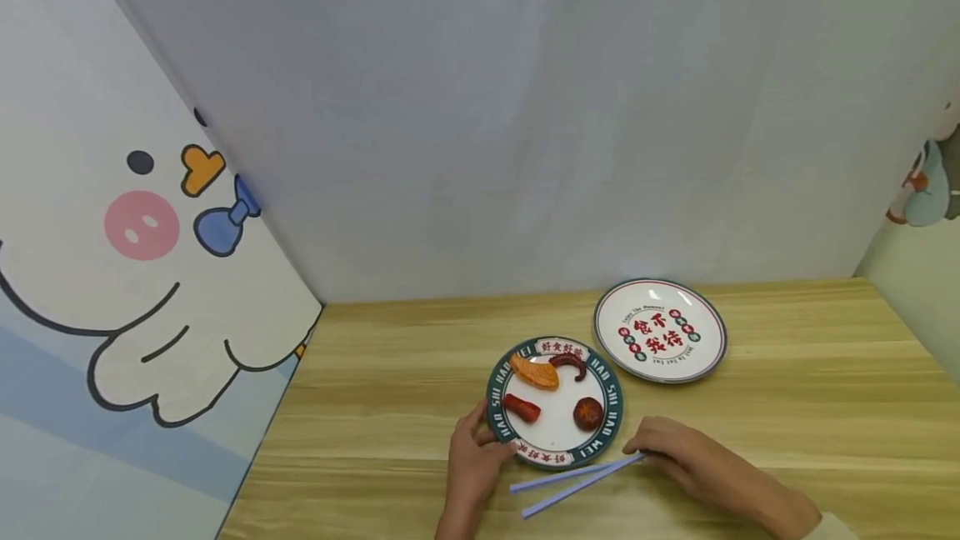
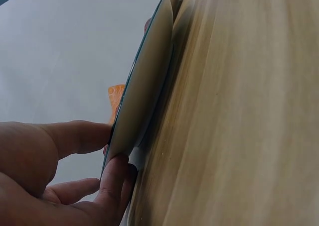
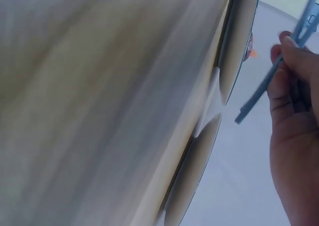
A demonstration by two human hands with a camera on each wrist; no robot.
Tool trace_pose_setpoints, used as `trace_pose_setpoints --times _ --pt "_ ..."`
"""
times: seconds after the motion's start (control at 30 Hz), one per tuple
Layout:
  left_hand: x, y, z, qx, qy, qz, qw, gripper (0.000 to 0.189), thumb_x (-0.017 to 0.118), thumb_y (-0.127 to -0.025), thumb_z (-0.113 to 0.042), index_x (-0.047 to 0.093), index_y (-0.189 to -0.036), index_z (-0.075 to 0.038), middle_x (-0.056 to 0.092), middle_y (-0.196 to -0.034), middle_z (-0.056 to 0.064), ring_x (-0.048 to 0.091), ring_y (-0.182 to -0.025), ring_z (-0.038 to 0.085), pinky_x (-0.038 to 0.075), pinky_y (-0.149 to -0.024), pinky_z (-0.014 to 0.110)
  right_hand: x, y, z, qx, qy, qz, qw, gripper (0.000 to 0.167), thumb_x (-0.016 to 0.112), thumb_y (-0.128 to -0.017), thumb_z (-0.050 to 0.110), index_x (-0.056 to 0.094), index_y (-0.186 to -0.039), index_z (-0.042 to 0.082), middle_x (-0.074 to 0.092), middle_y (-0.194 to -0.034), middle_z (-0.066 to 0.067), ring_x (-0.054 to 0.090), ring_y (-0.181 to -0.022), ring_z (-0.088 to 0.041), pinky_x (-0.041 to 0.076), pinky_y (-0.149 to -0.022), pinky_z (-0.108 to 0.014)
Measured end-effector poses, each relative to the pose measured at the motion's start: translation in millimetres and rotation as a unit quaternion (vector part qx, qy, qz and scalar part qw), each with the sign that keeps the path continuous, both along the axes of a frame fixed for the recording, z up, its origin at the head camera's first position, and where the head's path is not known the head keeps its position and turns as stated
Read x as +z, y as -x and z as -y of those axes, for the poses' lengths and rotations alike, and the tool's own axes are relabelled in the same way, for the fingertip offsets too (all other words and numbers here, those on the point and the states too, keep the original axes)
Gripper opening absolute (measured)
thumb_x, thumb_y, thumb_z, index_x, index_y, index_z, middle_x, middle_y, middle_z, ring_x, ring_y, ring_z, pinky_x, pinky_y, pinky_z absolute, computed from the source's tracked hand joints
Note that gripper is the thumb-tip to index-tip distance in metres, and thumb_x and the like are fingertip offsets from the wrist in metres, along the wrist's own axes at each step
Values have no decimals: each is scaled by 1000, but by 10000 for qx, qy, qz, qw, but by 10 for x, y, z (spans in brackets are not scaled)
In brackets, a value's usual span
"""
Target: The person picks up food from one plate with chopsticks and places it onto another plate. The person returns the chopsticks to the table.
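Front plate (image 1: 553,419) smooth; rear plate (image 1: 662,367) glossy; chopsticks (image 1: 573,490) smooth, plastic-looking; table (image 1: 360,423) wood-grained; backdrop (image 1: 525,123) matt cloth.

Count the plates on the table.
2: a green-rimmed plate, its edge gripped by the left hand, and a red-lettered plate behind it to the right.

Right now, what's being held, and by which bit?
The right hand holds two chopsticks where they meet; the left hand grips the nearer plate by its rim.

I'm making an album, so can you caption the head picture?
Left hand grips a plate of food; right hand holds chopsticks; another plate sits beyond.
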State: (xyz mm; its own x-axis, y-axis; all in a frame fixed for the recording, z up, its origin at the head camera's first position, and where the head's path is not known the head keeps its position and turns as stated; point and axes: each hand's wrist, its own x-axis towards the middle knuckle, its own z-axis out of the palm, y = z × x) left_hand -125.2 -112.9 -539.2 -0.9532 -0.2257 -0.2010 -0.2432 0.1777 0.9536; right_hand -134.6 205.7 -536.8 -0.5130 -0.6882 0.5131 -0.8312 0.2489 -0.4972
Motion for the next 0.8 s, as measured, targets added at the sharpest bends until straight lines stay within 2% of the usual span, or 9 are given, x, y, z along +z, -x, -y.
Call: trace_pose_setpoints --times 0.23,0.43,0.6,0.8 --pt "12 -2 -4 16 -40 -17 10000 83 78 -75 15 46 -152 12 55 -139 28 68 -99 25 63 -78 34 20 -31 41 -152 656 395 9969 40 70 -86 -19 71 -110 13 68 -100 3 62 -88 -4 49 -75 -15" --pt "12 4 -1 -15 -9 4 10000 83 78 -76 14 46 -152 11 54 -141 27 68 -99 25 63 -79 35 80 -68 68 -492 711 757 9934 36 71 -88 -17 70 -107 14 67 -95 2 58 -80 -1 50 -66 -15" --pt "19 1 0 -20 -9 28 10000 83 78 -76 15 46 -152 11 54 -141 27 68 -98 25 63 -79 35 69 -88 84 -690 894 799 9904 34 73 -87 -16 72 -105 13 67 -92 3 58 -77 -3 51 -63 -17" --pt "23 2 -2 3 -18 98 10000 83 78 -76 15 46 -152 10 54 -141 27 68 -98 24 63 -79 35 86 -134 97 -919 1010 1109 9844 30 73 -89 -14 73 -105 11 65 -92 7 58 -74 -4 53 -61 -20"
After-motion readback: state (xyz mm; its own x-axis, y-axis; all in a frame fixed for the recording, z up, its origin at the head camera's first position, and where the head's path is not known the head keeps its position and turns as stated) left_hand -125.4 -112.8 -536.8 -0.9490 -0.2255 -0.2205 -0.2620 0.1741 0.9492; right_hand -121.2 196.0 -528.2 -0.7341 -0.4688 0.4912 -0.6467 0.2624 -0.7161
